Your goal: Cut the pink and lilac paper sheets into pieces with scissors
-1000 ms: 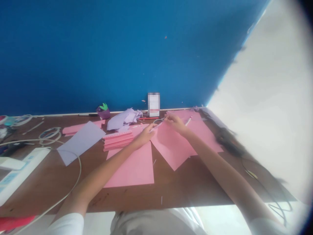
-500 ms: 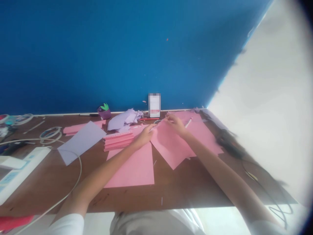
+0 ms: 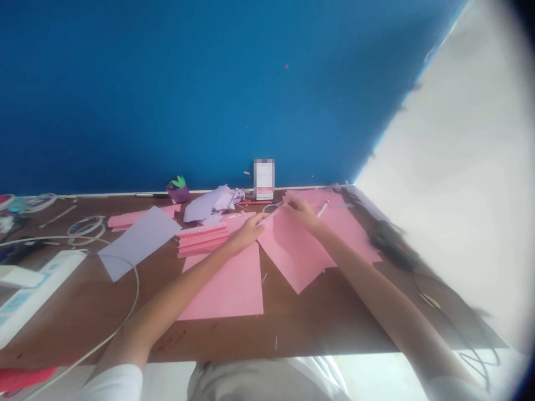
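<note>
Both arms reach far across a brown table (image 3: 317, 323). My left hand (image 3: 248, 231) lies on pink paper, its fingers together and pinching one end of a thin pale wire or strip (image 3: 271, 211). My right hand (image 3: 301, 211) is closed on the other end of that strip, above a slanted pink sheet (image 3: 292, 250). A second pink sheet (image 3: 232, 287) lies under my left forearm. A stack of folded pink paper (image 3: 200, 240) sits just left of my left hand.
A lilac sheet (image 3: 140, 242) and crumpled lilac scraps (image 3: 213, 203) lie to the left. A small purple pot (image 3: 179, 192) and a blurred card (image 3: 263, 179) stand by the blue wall. A white power strip (image 3: 29, 292) and cable (image 3: 125, 312) lie at left, a dark cord (image 3: 393, 245) at right.
Hardly anything moved. My right hand shifted very slightly on the strip; my left hand stayed where it was.
</note>
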Motion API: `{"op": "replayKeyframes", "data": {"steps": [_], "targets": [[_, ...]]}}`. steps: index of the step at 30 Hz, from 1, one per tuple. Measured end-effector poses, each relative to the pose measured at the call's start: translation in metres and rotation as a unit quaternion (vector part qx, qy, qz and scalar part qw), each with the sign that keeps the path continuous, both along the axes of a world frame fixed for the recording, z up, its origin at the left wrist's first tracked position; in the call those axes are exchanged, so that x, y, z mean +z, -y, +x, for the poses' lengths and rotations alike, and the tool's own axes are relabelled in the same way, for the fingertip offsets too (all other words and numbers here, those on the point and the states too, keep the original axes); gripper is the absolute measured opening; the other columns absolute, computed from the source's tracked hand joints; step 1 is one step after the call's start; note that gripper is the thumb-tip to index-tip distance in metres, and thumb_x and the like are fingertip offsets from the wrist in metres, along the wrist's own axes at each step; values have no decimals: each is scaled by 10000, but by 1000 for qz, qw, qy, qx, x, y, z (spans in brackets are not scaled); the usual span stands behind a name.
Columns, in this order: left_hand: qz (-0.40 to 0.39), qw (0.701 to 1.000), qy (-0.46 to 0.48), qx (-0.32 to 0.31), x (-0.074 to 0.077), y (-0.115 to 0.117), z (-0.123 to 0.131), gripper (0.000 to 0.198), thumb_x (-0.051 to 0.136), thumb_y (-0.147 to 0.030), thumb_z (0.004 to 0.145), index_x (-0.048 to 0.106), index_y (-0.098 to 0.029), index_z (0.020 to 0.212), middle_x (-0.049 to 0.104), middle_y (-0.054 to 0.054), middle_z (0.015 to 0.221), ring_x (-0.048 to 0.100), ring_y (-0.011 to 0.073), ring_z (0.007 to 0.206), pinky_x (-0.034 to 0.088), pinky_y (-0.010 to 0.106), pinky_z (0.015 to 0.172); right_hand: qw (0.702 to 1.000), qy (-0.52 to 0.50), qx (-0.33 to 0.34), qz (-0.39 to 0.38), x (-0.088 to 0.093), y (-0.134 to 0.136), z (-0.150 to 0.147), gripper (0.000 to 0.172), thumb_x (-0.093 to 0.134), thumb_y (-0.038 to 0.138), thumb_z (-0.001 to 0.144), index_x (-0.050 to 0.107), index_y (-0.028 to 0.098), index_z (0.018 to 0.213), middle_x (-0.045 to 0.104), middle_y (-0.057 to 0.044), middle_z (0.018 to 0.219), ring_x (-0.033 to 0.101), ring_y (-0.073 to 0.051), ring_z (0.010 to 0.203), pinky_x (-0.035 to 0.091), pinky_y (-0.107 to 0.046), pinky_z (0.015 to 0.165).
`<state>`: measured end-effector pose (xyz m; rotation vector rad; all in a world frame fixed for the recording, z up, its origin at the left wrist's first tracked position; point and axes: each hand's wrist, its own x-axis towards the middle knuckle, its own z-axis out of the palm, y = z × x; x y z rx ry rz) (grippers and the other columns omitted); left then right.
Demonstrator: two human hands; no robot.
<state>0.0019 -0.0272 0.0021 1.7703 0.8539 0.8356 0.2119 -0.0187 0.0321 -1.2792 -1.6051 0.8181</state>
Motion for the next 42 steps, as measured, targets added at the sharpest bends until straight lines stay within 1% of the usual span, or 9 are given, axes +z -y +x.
{"op": "replayKeyframes", "data": {"steps": [6, 9, 14, 20, 23, 30, 38, 40, 42], "targets": [[-3, 1000, 16, -13, 4, 4, 3, 473, 449, -161, 812, 487, -188, 1283, 561, 83, 1260, 532, 220, 1133, 416, 340, 949, 999, 29, -11, 19, -5, -3, 4, 187, 486, 361, 790, 489, 195, 705, 520, 1, 679, 491, -159, 659, 369, -305, 622], [-2, 1000, 9, -18, 4, 4, 4, 456, 480, -217, 826, 489, -185, 1281, 570, 83, 1246, 525, 228, 1137, 410, 338, 951, 999, 30, -16, 16, -6, -4, 5, 189, 495, 364, 777, 502, 192, 699, 517, 4, 660, 494, -157, 640, 366, -298, 604], [17, 1000, -12, 20, 1, -1, 4, 400, 408, -356, 895, 561, -161, 1209, 621, 82, 1135, 551, 219, 1053, 395, 342, 944, 999, 23, -19, 13, -5, -4, 3, 190, 508, 358, 762, 550, 182, 706, 557, -8, 686, 506, -153, 648, 382, -298, 619], [19, 999, -19, 22, -2, -3, 3, 403, 419, -304, 886, 540, -166, 1245, 656, 67, 1009, 573, 206, 968, 417, 328, 885, 999, 26, -20, 14, -3, -3, 2, 203, 516, 366, 753, 570, 176, 704, 582, -19, 702, 523, -159, 663, 393, -299, 624], [20, 1000, -8, 13, -3, -2, 4, 405, 409, -297, 889, 533, -168, 1252, 647, 74, 1069, 577, 200, 978, 415, 325, 897, 999, 34, -29, 11, -2, -2, 2, 192, 508, 352, 751, 570, 178, 698, 582, -20, 698, 524, -162, 664, 390, -297, 615], [17, 1000, 5, -2, -3, -1, 5, 395, 422, -314, 891, 537, -175, 1243, 576, 90, 1241, 545, 203, 1099, 388, 332, 969, 998, 49, -42, 22, -4, -3, 1, 204, 499, 374, 768, 524, 189, 686, 550, -13, 678, 500, -162, 658, 368, -298, 611], [-7, 1000, 21, 1, -4, 4, 5, 402, 444, -330, 892, 507, -208, 1269, 559, 94, 1260, 519, 215, 1149, 376, 360, 986, 997, 50, -23, 53, -5, -4, -1, 210, 472, 382, 805, 453, 208, 688, 468, 17, 655, 439, -145, 625, 336, -297, 608], [-16, 999, 26, -11, -3, 7, 5, 412, 444, -330, 892, 489, -214, 1284, 573, 95, 1238, 538, 212, 1121, 390, 360, 967, 997, 48, -22, 52, -4, -4, -2, 207, 474, 366, 805, 441, 208, 677, 456, 20, 648, 431, -141, 618, 331, -295, 605], [-28, 999, 31, -27, -2, 9, 6, 431, 440, -333, 893, 454, -228, 1311, 597, 89, 1198, 579, 203, 1040, 417, 359, 927, 997, 48, -24, 50, -5, -4, -2, 206, 479, 364, 806, 440, 207, 678, 456, 21, 645, 434, -140, 619, 330, -293, 604]]}}
